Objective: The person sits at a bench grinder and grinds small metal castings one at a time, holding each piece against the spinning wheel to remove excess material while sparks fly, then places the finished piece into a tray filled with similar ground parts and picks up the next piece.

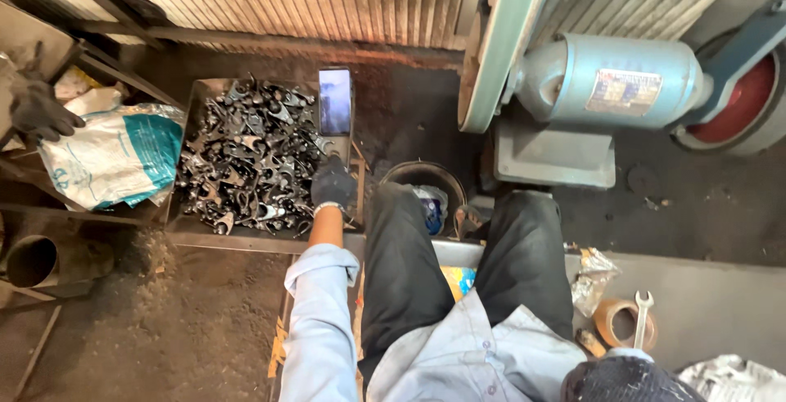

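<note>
Reaching into a tray of dark metal forgings, seen from above.

At the far left a dark gloved hand (39,111) of another person is seen, its arm cut off by the frame edge, above a white and teal sack (115,156). The metal tray (182,223) is heaped with small forged metal parts (246,156), their exact shapes hard to make out. The left hand (333,182), gloved in black, is laid on the heap at the tray's right edge; whether its fingers are closed on a part cannot be told. A phone (335,101) is propped at the tray's far right corner. The right hand (622,379), gloved, is cut off at the bottom edge, its grip not discernible, near a tape roll (618,322) and an open-end spanner (642,318). A blue grinder motor (610,81) is partly cropped at the right.
</note>
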